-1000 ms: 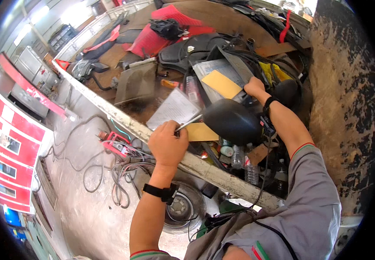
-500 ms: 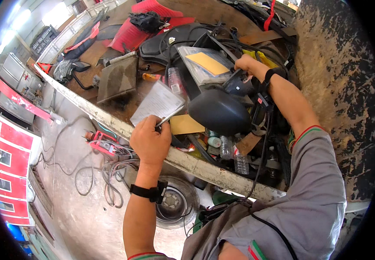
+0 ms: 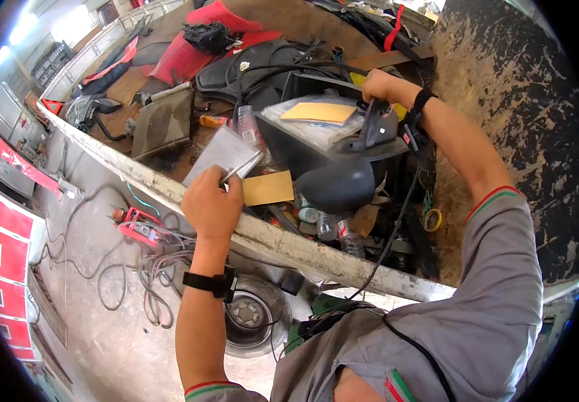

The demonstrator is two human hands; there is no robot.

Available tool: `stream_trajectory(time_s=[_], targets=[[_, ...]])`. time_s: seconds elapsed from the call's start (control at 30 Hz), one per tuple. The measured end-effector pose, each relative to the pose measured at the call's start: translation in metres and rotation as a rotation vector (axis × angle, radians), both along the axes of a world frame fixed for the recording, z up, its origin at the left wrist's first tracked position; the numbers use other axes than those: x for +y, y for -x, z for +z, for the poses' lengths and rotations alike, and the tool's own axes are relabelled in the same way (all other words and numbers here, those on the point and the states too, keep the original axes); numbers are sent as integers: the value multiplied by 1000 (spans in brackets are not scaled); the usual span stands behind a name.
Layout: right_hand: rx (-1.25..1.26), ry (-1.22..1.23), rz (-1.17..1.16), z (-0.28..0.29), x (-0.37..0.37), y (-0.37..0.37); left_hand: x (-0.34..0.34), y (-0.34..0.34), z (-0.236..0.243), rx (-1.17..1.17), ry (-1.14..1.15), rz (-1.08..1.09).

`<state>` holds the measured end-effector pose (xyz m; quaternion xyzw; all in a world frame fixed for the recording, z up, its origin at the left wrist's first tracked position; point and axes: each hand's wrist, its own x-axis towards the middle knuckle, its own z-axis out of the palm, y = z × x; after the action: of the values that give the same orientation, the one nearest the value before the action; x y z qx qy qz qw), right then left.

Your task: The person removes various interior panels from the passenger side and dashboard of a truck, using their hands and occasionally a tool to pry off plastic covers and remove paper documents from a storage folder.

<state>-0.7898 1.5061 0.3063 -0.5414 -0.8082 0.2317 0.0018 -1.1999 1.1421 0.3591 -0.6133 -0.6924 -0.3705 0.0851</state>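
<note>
My left hand (image 3: pixel 212 201) is closed over the bed's side wall, holding a pen (image 3: pixel 241 165) and the near edge of white sheets of paper (image 3: pixel 217 153). A tan card (image 3: pixel 267 187) lies beside its fingers. Further right, my right hand (image 3: pixel 388 88) is closed around the mounting end of a black car side mirror (image 3: pixel 337 183). The mirror's rounded housing hangs tilted toward me, slightly blurred. Left of that hand, clear plastic sleeves (image 3: pixel 333 137) with another tan card (image 3: pixel 319 112) on top rest over a black plastic part (image 3: pixel 288 147).
A rusty-edged side wall (image 3: pixel 303 253) runs before me. Plastic bottles (image 3: pixel 327 226), a radiator (image 3: pixel 163 124) and red plastic parts (image 3: pixel 226 19) clutter the bed. A scuffed dark panel (image 3: pixel 503 127) rises at right. Cables (image 3: pixel 159 268) and a wheel (image 3: pixel 252 313) are on the floor.
My right hand has moved the side mirror to the right and toward me relative to the pile, showing more of the black part. My left hand keeps the paper and pen. The view has shifted slightly.
</note>
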Motion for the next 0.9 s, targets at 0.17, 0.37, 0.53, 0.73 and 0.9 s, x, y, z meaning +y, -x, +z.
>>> stream_trajectory(time_s=[0.17,0.37,0.53,0.73,0.9], targets=[[-145,-174,181,69,-67,36,1,11,-11,90,-88,26],[-345,-183,-207,106,-115,14,4,3,-8,49,-30,13],[-163,-55,-255,115,-144,-1,1,4,-4,70,17,9],[435,312,-841,112,-163,-50,-1,5,-7,112,33,10],[559,383,-815,117,-178,-53,-1,7,-8,83,-9,3]])
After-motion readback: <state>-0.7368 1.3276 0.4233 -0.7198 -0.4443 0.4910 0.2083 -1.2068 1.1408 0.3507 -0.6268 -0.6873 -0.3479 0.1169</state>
